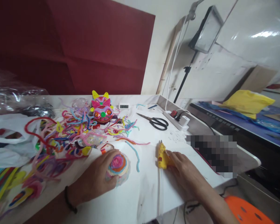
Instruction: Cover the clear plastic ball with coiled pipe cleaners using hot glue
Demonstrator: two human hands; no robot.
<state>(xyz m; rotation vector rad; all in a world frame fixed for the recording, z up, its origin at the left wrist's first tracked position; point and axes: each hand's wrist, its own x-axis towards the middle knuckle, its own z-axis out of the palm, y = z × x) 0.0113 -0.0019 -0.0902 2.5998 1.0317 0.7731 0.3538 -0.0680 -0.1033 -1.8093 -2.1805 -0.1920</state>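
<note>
My left hand [100, 176] lies curled over a clear dome [119, 166] covered with coiled pink, orange, blue and cream pipe cleaners, holding it on the white table [130, 199]. My right hand [182, 169] grips a yellow glue gun [161, 154] that rests on the table with its nozzle pointing away from me. A glue stick [159, 193] sticks out behind the gun toward me. The two hands are a short gap apart.
A heap of loose coloured pipe cleaners [70, 130] covers the left of the table, with a bright cat-like figure [102, 109] behind it. Black scissors [156, 122], a small digital clock [124, 106] and a power strip [178, 119] lie farther back. An orange stool [247, 211] stands lower right.
</note>
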